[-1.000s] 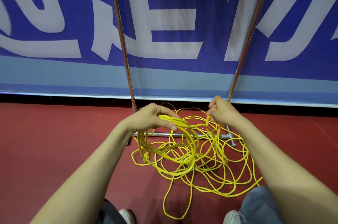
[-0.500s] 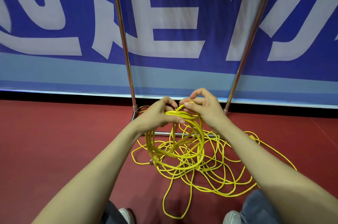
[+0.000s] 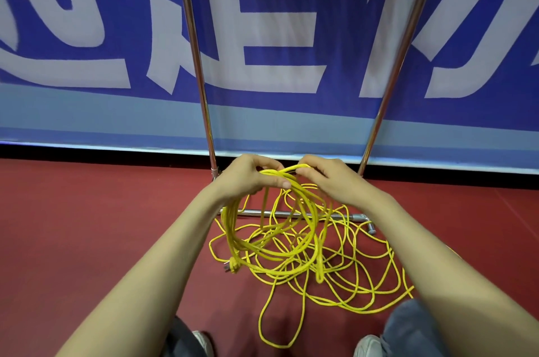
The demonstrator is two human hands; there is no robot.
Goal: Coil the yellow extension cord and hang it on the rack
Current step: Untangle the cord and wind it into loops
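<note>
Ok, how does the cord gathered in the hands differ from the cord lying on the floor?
The gathered loops hang as one tight, roughly round bundle from the left hand, the right hand pinching a strand at their top; the loose cord sprawls in scattered, crossing strands. The gathered loops are held up; the loose cord lies on the red floor, partly over the rack's base bar. Both are the same yellow cord.

place: indoor sports-type hall | red floor (image 3: 87, 240) | blue-white banner (image 3: 277, 65) | metal rack (image 3: 194, 36)
</note>
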